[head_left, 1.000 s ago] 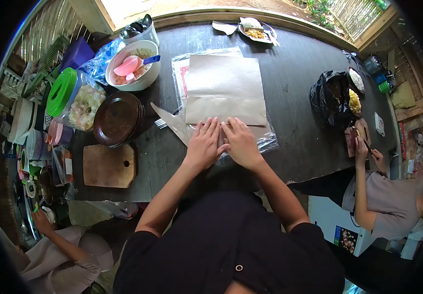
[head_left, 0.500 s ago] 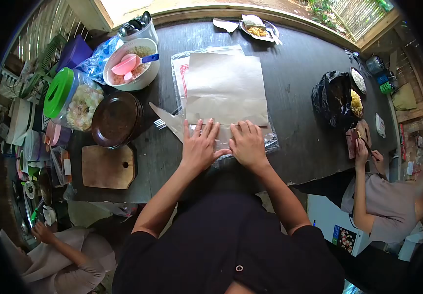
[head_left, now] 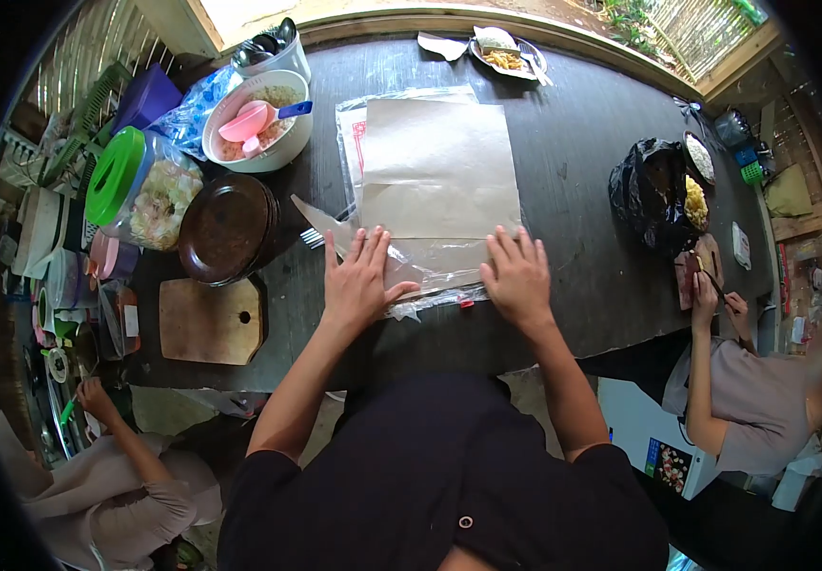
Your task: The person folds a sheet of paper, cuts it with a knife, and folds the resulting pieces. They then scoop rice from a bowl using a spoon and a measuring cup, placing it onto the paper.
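Note:
A folded sheet of brownish wrapping paper (head_left: 439,152) lies in front of me over a clear plastic packet (head_left: 346,133) with red print. My left hand (head_left: 358,276) rests flat, fingers spread, on the lower left of the paper. On the lower right edge lies my right hand (head_left: 519,271), also flat with its fingers stretched out. Crinkled clear plastic shows between the hands. Close to my left fingertips are a fork (head_left: 312,238), partly covered, and a loose corner of paper. Neither hand grips anything.
To the left stand a white bowl (head_left: 282,150) with a pink scoop, brown plates (head_left: 225,226), a green-lidded jar (head_left: 116,176) and a cutting board (head_left: 211,322). A black plastic bag (head_left: 653,195) sits at right, near a person cutting on a board. Another person is lower left.
My hands have slid apart along the lower edge of the paper, left hand leftward and right hand rightward. More of the plastic between them shows. The person at lower left has shifted an arm.

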{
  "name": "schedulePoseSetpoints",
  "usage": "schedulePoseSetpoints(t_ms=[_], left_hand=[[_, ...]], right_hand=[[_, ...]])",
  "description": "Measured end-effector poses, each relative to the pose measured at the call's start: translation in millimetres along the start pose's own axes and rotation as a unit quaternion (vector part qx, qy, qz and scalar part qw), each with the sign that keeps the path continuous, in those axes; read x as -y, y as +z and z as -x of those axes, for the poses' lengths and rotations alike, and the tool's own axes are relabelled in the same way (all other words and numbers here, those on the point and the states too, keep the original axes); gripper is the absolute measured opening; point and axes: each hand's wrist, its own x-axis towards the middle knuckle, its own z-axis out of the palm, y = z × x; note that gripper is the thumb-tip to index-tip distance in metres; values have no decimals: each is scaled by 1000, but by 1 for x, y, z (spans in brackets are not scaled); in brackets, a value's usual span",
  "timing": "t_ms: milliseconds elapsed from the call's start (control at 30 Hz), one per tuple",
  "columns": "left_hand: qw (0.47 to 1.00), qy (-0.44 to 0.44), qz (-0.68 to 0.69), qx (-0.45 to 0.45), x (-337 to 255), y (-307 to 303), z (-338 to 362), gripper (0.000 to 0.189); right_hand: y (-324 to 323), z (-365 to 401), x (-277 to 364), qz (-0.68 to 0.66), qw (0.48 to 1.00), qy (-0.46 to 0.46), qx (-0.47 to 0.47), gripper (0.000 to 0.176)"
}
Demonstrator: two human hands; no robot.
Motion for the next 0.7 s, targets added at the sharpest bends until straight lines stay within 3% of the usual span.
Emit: schedulePoseSetpoints(t_ms=[200, 333, 433, 467, 533, 700], left_hand=[[998, 7, -41, -53, 3, -1, 3, 96], [996, -28, 9, -78, 10, -6, -7, 75], [984, -95, 132, 71, 2, -32, -16, 57], [984, -98, 130, 68, 0, -26, -17, 57], [993, -2, 78, -89, -2, -6, -17, 60], [998, 14, 47, -27, -1, 16, -4, 86]], right_hand=[[-9, 19, -28, 30, 999, 43, 13, 52], [-11, 9, -14, 21, 997, 66, 39, 54], [-1, -4, 4, -50, 998, 39, -25, 60], [7, -7, 12, -76, 997, 9, -22, 64], [18, -7, 22, -100, 995, -22, -20, 67], [24, -9, 25, -56, 997, 8, 50, 80]])
